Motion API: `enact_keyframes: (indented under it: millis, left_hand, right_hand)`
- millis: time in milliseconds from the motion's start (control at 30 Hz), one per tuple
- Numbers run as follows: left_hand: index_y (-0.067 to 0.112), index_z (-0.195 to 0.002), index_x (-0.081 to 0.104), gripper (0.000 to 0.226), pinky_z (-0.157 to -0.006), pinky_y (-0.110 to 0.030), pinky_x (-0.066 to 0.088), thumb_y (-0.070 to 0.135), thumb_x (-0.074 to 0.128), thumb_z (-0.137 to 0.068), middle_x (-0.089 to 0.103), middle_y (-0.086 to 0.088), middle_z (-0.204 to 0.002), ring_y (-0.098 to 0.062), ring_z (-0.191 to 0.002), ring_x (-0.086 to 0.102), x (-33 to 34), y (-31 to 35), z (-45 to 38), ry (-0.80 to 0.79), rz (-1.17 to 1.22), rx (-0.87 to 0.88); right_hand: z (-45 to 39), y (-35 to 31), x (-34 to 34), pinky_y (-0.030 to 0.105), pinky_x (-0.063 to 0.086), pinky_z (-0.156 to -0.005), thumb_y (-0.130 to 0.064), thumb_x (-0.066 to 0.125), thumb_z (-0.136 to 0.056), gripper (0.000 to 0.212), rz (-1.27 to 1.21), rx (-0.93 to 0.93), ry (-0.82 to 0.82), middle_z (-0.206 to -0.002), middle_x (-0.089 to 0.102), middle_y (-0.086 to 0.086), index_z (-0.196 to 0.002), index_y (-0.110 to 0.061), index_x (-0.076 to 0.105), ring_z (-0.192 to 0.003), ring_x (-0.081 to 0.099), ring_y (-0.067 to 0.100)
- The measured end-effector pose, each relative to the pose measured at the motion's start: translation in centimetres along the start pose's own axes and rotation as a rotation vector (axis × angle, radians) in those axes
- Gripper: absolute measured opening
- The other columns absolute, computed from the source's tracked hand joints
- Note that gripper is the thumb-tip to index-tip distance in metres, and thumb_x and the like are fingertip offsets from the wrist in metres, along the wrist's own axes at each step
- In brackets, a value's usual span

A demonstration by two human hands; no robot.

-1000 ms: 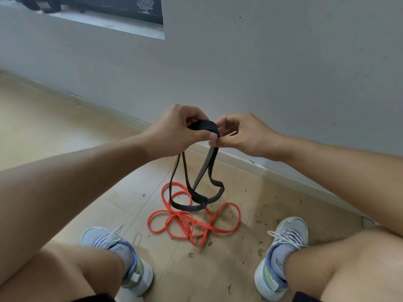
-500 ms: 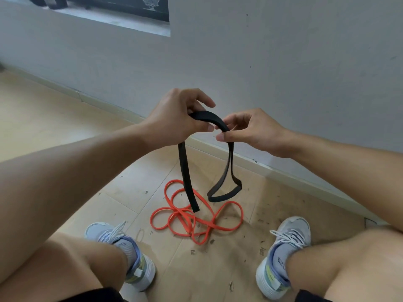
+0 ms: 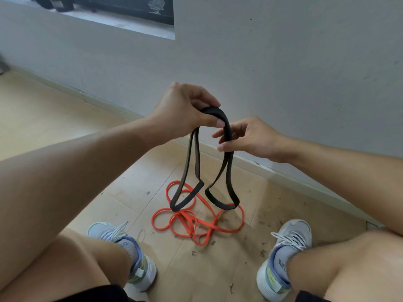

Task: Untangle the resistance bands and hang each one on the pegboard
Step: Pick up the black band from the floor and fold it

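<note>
A black resistance band hangs in the air in front of me, folded over into two long loops whose lower ends dangle just above the floor. My left hand grips its top, fingers curled over the fold. My right hand pinches the right-hand strand a little lower, between thumb and fingers. An orange resistance band lies coiled and twisted on the floor tiles below the black loops. No pegboard shows in this view.
A grey wall with a pale skirting board runs diagonally close ahead. My left shoe and right shoe flank the orange band; my bare knees fill the lower corners. Dark specks litter the beige tiles.
My left hand has lifted the top of the black band higher. My right hand slid down the right strand, and the black band now hangs as two separate loops.
</note>
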State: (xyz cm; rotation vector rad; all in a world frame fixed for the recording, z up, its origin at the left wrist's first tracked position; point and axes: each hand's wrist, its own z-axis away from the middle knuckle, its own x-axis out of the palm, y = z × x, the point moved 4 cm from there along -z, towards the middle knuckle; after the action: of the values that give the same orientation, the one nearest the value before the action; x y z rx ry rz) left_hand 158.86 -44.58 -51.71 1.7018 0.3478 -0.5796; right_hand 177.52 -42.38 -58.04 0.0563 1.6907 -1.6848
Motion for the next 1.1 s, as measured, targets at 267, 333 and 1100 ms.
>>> enact_keyframes:
  millis: [267, 333, 1100]
  left_hand:
    - [0.021, -0.112, 0.072, 0.039, -0.094, -0.038, 0.058, 0.020, 0.088, -0.076, 0.080, 0.007, -0.087, -0.006, -0.085, 0.076, 0.7, -0.4, 0.3, -0.087, 0.008, -0.018]
    - [0.021, -0.112, 0.072, 0.040, -0.094, -0.038, 0.059, 0.020, 0.088, -0.076, 0.080, 0.007, -0.087, -0.006, -0.085, 0.076, 0.7, -0.3, 0.4, -0.081, 0.010, -0.016]
    - [0.024, -0.106, 0.073, 0.040, -0.090, -0.033, 0.059, 0.032, 0.090, -0.071, 0.079, 0.009, -0.089, -0.003, -0.084, 0.075, 0.1, 0.1, 0.3, 0.033, 0.018, -0.002]
  right_hand:
    - [0.0, 0.5, 1.1, 0.016, 0.053, -0.084, -0.021, 0.081, -0.089, 0.026, 0.073, 0.028, -0.038, -0.103, 0.077, -0.008, -0.113, -0.030, 0.076, -0.097, 0.073, 0.004]
    - [-0.1, 0.5, 1.0, 0.018, 0.054, -0.085, -0.023, 0.082, -0.089, 0.026, 0.077, 0.024, -0.037, -0.103, 0.077, -0.008, -0.113, -0.031, 0.076, -0.098, 0.073, 0.004]
    - [0.7, -0.3, -1.8, 0.028, 0.054, -0.095, -0.014, 0.079, -0.090, 0.031, 0.055, -0.019, 0.002, -0.099, 0.078, -0.002, -0.119, -0.025, 0.074, -0.097, 0.074, 0.011]
